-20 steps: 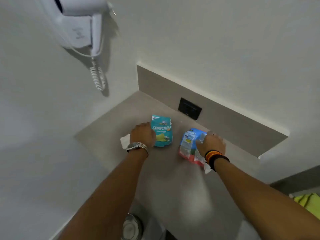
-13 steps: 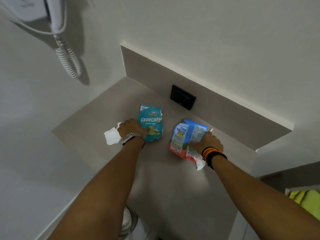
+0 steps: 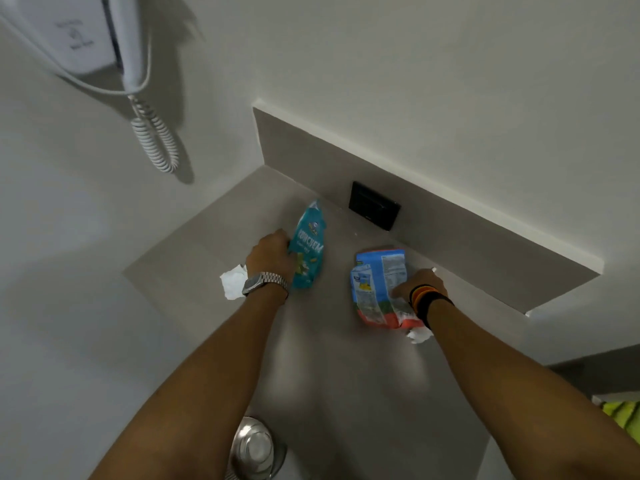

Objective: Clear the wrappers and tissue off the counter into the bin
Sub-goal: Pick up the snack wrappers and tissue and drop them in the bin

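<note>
A: Where are we on the counter point(image 3: 221, 237)?
B: Left hand point(image 3: 272, 252) clamped on teal wrapper point(image 3: 308, 252), right hand point(image 3: 417, 285) on blue-red wrapper point(image 3: 377, 285). Tissue point(image 3: 233, 282) beside left wrist.

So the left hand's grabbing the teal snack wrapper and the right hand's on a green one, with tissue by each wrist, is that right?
Not quite: in the head view the right hand is on a blue and red wrapper, not green. The left hand does grip the teal wrapper, with tissue by each wrist.
</note>
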Demonstrator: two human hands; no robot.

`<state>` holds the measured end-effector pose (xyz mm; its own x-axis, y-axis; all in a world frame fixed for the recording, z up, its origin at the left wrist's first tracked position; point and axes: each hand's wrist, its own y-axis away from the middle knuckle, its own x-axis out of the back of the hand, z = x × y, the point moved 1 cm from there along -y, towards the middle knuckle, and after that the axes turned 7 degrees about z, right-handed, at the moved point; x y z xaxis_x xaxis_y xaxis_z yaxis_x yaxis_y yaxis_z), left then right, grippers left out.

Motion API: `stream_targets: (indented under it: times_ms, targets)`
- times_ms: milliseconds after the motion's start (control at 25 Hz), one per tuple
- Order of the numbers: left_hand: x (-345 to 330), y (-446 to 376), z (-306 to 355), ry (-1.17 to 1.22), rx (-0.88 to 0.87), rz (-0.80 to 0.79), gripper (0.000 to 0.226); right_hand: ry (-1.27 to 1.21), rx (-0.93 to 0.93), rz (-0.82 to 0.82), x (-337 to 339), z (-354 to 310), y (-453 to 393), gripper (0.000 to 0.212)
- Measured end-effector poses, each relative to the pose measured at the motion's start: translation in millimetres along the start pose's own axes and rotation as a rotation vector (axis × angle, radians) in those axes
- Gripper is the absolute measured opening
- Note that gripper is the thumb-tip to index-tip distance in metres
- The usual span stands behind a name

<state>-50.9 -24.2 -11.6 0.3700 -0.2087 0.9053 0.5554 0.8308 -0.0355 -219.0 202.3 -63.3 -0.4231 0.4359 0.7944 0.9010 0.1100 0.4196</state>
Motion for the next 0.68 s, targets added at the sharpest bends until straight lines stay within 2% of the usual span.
stream_targets:
  times_ms: [80,200,360,480,560,680]
  targets:
    - [18,6,1,-0.034,-0.089,0.070,0.014,-0.010,-0.026,-0.007,1,-2,0,0.044]
    - [43,14,-1,-0.037,-0.164,0.135,0.012,-0.023,-0.010,0.113,6,-4,15,0.031]
    - [73,25,-11,0.010,-0.150,0.224,0.012,-0.143,0.169,0.364,34,-29,58,0.011]
    - [103,36,-18,0.079,-0.128,0.272,0.015,-0.339,0.327,0.498,55,-57,109,0.012]
    - [126,45,-33,0.136,-0.090,0.312,0.018,-0.455,0.415,0.485,51,-78,151,0.012]
    - [151,65,-78,0.189,-0.016,0.341,0.021,-0.518,0.509,0.357,13,-103,209,0.013]
